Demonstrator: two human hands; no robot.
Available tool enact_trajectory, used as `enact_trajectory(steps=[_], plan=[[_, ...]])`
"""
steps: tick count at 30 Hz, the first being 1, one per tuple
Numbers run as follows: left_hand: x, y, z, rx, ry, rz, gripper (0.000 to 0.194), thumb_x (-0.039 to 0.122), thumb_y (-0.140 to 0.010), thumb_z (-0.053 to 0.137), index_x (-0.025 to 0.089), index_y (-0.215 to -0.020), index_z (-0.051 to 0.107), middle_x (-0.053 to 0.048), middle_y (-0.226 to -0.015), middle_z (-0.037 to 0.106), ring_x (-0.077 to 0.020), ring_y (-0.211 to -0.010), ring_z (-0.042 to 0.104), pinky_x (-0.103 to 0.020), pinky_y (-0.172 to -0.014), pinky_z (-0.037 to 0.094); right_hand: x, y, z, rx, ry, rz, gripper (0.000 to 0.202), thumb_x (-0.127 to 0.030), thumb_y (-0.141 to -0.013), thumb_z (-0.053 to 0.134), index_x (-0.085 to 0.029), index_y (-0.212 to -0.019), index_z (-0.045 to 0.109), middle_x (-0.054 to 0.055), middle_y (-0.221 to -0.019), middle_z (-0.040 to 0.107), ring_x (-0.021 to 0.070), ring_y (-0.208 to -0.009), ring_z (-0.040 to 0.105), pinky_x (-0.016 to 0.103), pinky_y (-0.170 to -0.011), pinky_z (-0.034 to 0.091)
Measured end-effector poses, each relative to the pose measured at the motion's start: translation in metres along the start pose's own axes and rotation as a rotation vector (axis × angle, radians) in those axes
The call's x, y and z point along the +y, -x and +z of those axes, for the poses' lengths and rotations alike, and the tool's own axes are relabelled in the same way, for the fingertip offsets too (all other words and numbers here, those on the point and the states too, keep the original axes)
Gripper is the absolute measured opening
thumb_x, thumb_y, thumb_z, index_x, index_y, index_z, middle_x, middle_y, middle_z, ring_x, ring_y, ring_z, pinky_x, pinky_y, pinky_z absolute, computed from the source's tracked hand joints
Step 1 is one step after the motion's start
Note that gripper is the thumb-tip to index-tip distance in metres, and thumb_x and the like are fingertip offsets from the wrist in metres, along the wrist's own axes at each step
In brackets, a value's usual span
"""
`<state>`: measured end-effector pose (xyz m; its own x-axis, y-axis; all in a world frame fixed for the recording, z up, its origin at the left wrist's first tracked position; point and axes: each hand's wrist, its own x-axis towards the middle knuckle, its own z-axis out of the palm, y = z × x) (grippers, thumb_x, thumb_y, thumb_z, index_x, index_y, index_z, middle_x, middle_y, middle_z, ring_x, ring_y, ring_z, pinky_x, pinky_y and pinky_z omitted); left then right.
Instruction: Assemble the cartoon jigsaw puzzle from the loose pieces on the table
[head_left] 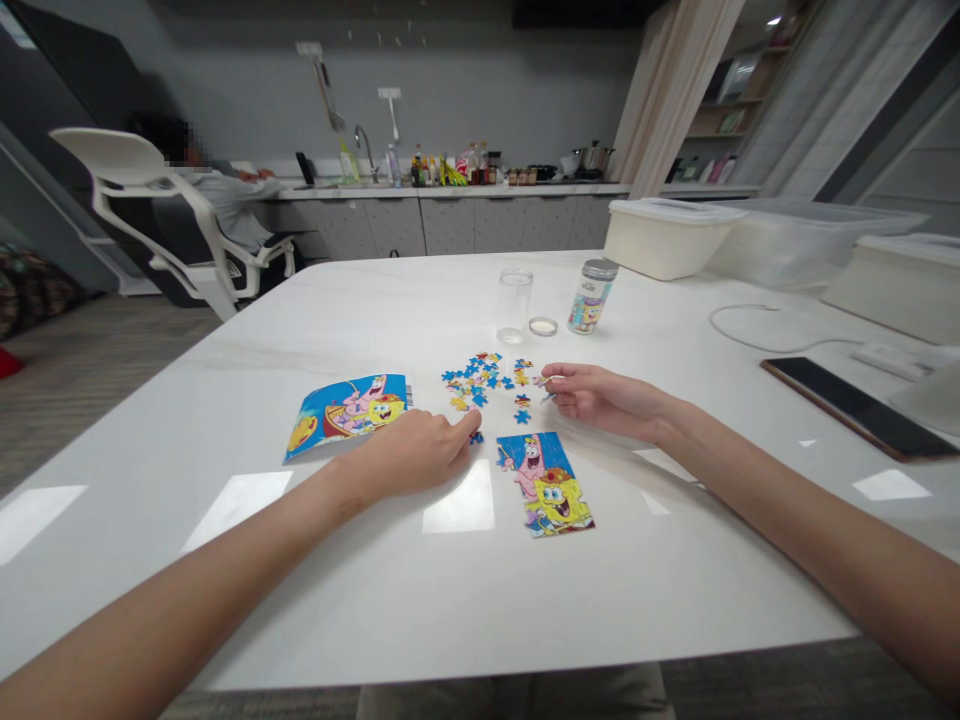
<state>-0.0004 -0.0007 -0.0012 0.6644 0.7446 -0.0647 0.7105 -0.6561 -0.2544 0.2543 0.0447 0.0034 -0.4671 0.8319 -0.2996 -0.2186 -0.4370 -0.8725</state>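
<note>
My left hand rests low over the table with its fingers curled, the fingertips on a small blue jigsaw puzzle piece. Between thumb and fingers, my right hand pinches a jigsaw puzzle piece, mostly pink. A partly joined puzzle with a pink starfish and a yellow sponge figure lies in front, its left edge uneven. Loose pieces spread in a heap beyond my hands, and a blue piece lies apart. Left of my left hand, a curled picture sheet shows the same figures.
Behind the pieces stand a clear open jar, its ring-like lid and a closed printed canister. A phone, a white cable and storage boxes occupy the right side. A person sits in a white-framed chair at back left.
</note>
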Motion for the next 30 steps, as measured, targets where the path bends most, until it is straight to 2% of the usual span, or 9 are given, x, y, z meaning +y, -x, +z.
enact_trajectory(steps=[4, 8, 14, 19, 25, 30], plan=[[-0.0005, 0.0001, 0.0009, 0.005, -0.007, 0.002, 0.031, 0.026, -0.094, 0.028, 0.015, -0.114, 0.049, -0.005, -0.059, 0.063, -0.0190, -0.048, 0.057, -0.029, -0.047, 0.032, -0.0003, 0.0018, 0.0007, -0.007, 0.071, -0.046, 0.030, -0.005, -0.060, 0.077, -0.016, -0.078, 0.057, -0.005, -0.068, 0.048, 0.0062, -0.057, 0.036, 0.019, -0.047, 0.029], [-0.0008, 0.0005, 0.0015, 0.006, 0.017, -0.004, 0.031, 0.026, -0.094, 0.028, 0.014, -0.113, 0.049, -0.005, -0.059, 0.063, -0.0182, -0.047, 0.055, -0.029, -0.049, 0.035, -0.0024, 0.0034, -0.0004, 0.030, 0.041, -0.051, 0.045, 0.004, -0.052, 0.068, -0.018, -0.090, 0.058, -0.007, -0.066, 0.041, 0.0064, -0.054, 0.029, 0.021, -0.045, 0.024], [-0.0007, 0.0005, 0.0008, 0.004, 0.024, 0.000, 0.032, 0.026, -0.093, 0.029, 0.015, -0.114, 0.049, -0.005, -0.060, 0.063, -0.0181, -0.048, 0.056, -0.028, -0.050, 0.035, -0.0035, 0.0039, -0.0030, 0.008, -0.073, -0.015, 0.047, 0.002, -0.055, 0.063, -0.018, -0.097, 0.060, 0.000, -0.078, 0.052, 0.0100, -0.059, 0.038, 0.025, -0.049, 0.034], [-0.0011, 0.0003, 0.0021, 0.013, 0.028, 0.004, 0.032, 0.026, -0.093, 0.029, 0.015, -0.115, 0.049, -0.005, -0.060, 0.063, -0.0183, -0.048, 0.056, -0.029, -0.049, 0.034, -0.0018, 0.0016, -0.0036, 0.035, -0.073, 0.003, 0.038, 0.000, -0.063, 0.067, -0.017, -0.096, 0.061, 0.003, -0.087, 0.057, 0.0111, -0.068, 0.050, 0.025, -0.064, 0.046], [-0.0016, 0.0004, 0.0024, 0.017, 0.012, 0.008, 0.032, 0.026, -0.093, 0.029, 0.015, -0.116, 0.049, -0.005, -0.059, 0.063, -0.0190, -0.049, 0.057, -0.029, -0.048, 0.032, 0.0002, 0.0005, -0.0021, 0.076, -0.060, 0.012, 0.034, 0.002, -0.067, 0.070, -0.017, -0.093, 0.062, 0.003, -0.092, 0.060, 0.0100, -0.075, 0.057, 0.021, -0.070, 0.054], [-0.0007, 0.0003, 0.0004, 0.018, -0.018, 0.006, 0.031, 0.025, -0.093, 0.029, 0.014, -0.115, 0.048, -0.005, -0.059, 0.063, -0.0181, -0.047, 0.057, -0.028, -0.046, 0.029, 0.0023, -0.0010, -0.0029, 0.054, -0.030, 0.006, 0.039, 0.007, -0.063, 0.070, -0.017, -0.093, 0.061, 0.003, -0.096, 0.060, 0.0110, -0.082, 0.061, 0.022, -0.076, 0.056]])
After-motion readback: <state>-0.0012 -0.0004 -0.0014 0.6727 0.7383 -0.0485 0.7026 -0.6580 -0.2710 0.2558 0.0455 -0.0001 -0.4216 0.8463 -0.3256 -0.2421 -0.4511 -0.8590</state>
